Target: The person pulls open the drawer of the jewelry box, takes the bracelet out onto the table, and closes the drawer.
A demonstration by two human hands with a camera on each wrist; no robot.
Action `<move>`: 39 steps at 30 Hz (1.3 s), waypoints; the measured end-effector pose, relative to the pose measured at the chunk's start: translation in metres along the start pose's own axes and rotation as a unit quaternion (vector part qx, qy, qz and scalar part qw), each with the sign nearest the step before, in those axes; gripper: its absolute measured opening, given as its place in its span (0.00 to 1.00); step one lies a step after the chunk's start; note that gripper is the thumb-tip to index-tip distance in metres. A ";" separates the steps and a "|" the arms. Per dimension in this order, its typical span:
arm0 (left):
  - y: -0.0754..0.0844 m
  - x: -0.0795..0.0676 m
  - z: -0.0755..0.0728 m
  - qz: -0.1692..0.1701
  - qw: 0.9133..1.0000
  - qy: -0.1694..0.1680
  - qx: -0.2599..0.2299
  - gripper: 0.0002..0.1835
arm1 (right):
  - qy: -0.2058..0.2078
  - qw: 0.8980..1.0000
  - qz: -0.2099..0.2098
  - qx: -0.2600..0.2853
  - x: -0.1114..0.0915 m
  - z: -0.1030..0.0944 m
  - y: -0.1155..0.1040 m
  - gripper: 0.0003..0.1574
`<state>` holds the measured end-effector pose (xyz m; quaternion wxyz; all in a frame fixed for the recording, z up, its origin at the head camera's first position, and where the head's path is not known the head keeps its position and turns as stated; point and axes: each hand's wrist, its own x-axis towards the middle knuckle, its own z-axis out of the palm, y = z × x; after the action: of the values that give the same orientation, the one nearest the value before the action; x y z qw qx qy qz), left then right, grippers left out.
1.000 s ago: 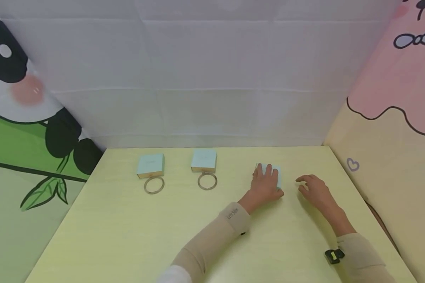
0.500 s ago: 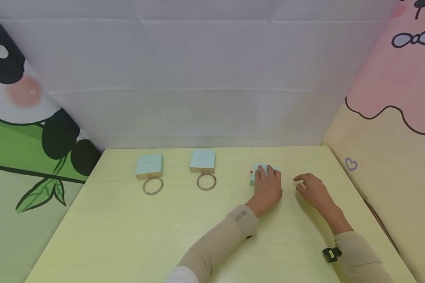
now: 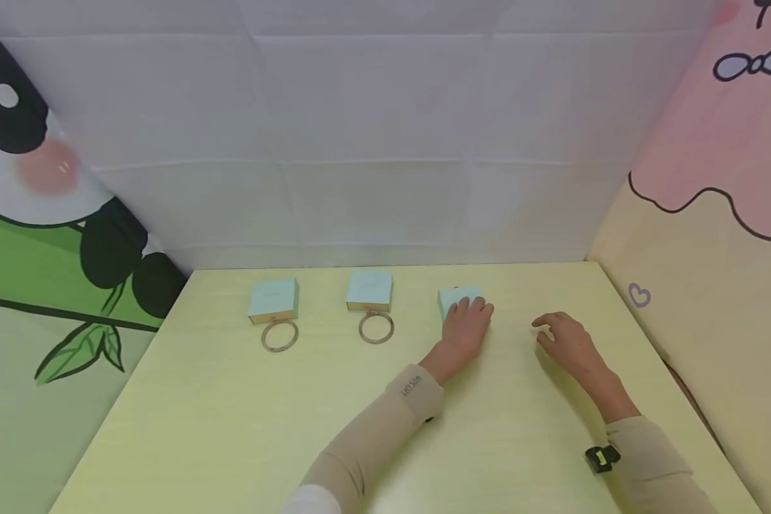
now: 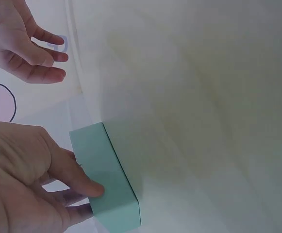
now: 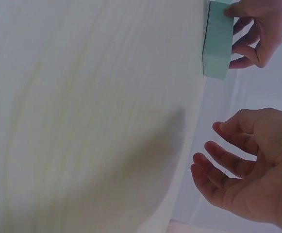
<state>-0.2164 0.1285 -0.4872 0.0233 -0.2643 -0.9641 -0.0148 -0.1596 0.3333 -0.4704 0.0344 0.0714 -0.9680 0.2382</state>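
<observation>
My left hand (image 3: pixel 465 330) holds a small pale-blue box (image 3: pixel 450 298) at the right of the row, overlapping much of it in the head view. In the left wrist view the thumb presses a side face of the box (image 4: pixel 107 174), while the other fingers bend over its top. Off to the right, my right hand (image 3: pixel 568 346) hovers over the table with loosely bent fingers and nothing in it. The right wrist view shows that hand (image 5: pixel 247 170) apart from the box (image 5: pixel 218 43).
Two similar boxes, one at left (image 3: pixel 274 300) and one in the middle (image 3: pixel 369 291), sit toward the back of the pale yellow table (image 3: pixel 231 428). A ring-shaped bangle (image 3: pixel 279 335) lies before the left box, another bangle (image 3: pixel 376 328) before the middle one. A white backdrop (image 3: pixel 385 178) rises behind.
The left hand and the box have moved left, toward the middle box, and slightly back. The right hand has stayed nearly still, and so have the other boxes and bangles.
</observation>
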 end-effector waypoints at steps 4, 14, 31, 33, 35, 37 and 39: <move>-0.005 -0.002 -0.005 0.012 1.000 -0.004 -0.001 0.14 | -0.006 1.000 0.000 0.004 0.001 0.000 0.000 0.16; -0.007 0.001 -0.013 0.018 0.999 -0.032 0.000 0.14 | -0.008 1.000 0.003 -0.001 -0.001 -0.005 0.001 0.17; 0.020 0.014 -0.017 -0.162 0.984 -0.076 0.024 0.44 | -0.020 1.000 0.008 0.000 0.002 -0.003 -0.005 0.17; 0.019 0.014 -0.016 -0.169 0.982 -0.080 0.025 0.46 | -0.017 1.000 0.008 -0.002 0.002 -0.003 -0.005 0.17; 0.019 0.015 -0.015 -0.173 0.981 -0.081 0.026 0.46 | -0.014 1.000 0.007 -0.004 0.002 -0.004 -0.004 0.17; 0.020 0.015 -0.014 -0.176 0.981 -0.081 0.021 0.47 | -0.013 1.000 0.006 -0.006 0.002 -0.004 -0.004 0.16; 0.020 0.016 -0.013 -0.179 0.980 -0.083 0.013 0.46 | -0.014 1.000 0.004 -0.007 0.002 -0.004 -0.004 0.16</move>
<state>-0.2193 0.1536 -0.4729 -0.0567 -0.0878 -0.9944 0.0162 -0.1608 0.3314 -0.4649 0.0208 0.0709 -0.9702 0.2309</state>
